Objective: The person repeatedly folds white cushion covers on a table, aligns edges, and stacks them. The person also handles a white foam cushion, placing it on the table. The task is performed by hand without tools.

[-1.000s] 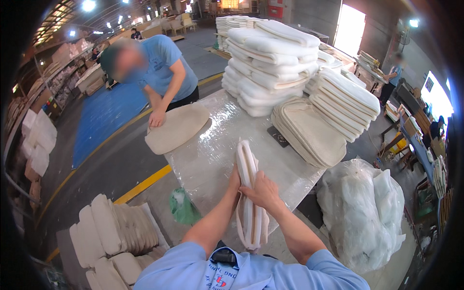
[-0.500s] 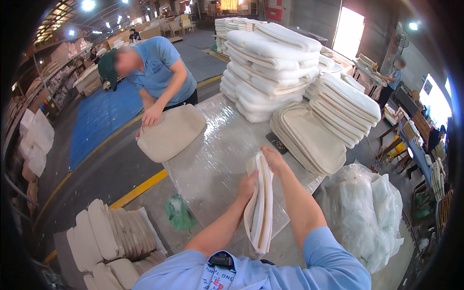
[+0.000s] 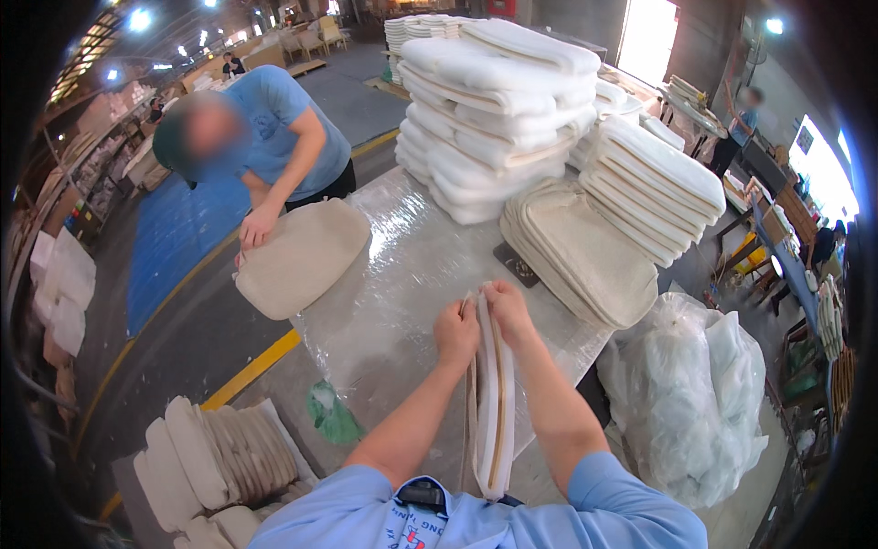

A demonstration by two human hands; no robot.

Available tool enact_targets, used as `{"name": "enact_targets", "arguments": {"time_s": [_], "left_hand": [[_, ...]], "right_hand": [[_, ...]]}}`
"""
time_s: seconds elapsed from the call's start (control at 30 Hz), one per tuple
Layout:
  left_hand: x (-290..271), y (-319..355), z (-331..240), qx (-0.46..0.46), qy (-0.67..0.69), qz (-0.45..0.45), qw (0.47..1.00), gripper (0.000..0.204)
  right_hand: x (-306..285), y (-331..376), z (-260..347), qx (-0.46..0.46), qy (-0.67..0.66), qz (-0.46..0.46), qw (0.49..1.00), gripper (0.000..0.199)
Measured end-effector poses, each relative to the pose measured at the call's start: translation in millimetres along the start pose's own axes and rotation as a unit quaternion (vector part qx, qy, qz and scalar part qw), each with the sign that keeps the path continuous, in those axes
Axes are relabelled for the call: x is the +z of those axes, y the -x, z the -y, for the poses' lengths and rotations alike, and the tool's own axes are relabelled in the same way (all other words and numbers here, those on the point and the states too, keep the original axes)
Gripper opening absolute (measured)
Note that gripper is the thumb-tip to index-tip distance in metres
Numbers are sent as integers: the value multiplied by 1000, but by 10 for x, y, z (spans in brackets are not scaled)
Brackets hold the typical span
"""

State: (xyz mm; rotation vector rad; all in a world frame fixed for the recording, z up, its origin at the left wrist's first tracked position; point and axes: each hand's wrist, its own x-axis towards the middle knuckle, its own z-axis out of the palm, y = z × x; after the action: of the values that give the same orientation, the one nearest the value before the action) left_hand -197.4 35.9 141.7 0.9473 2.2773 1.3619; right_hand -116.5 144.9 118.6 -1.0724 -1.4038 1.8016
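Note:
A beige cushion cover stands on edge in front of me, its white side and long tan zipper strip facing up. My left hand pinches its far end from the left, fingers closed on the fabric. My right hand grips the same far end from the right, also closed. The near end of the cover reaches down to my shirt. Beyond my hands lies a stack of beige cushion covers, with a dark flat piece beside it.
The table has a shiny plastic sheet. White pads are piled high at its far side. A co-worker at the left holds a beige cushion. Clear plastic bags stand right; beige cushions are stacked lower left.
My left hand has moved up along the cover to its far end, beside my right hand. My right hand has lowered slightly. The view has shifted a little.

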Motion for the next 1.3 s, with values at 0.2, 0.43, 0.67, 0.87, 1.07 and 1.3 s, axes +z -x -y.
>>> {"name": "enact_targets", "arguments": {"time_s": [0.2, 0.43, 0.67, 0.87, 1.07, 1.3], "left_hand": [[224, -1, -90, 5, 116, -90, 989, 29], [181, 143, -70, 105, 110, -93, 984, 19], [-122, -164, 16, 168, 76, -29, 982, 15], [-117, -187, 15, 98, 175, 46, 979, 12], [-67, -202, 838, -182, 426, 93, 882, 42], [642, 439, 1284, -365, 428, 265, 783, 77]], "right_hand": [[197, 98, -162, -66, -80, -79, 991, 18], [211, 355, -206, -165, -96, -83, 978, 10], [-54, 120, -161, -291, 48, 41, 955, 15], [-412, -229, 451, -211, 248, 263, 908, 25], [-197, 287, 219, -283, 231, -21, 931, 16], [-82, 571, 289, -362, 176, -42, 914, 14]]}}
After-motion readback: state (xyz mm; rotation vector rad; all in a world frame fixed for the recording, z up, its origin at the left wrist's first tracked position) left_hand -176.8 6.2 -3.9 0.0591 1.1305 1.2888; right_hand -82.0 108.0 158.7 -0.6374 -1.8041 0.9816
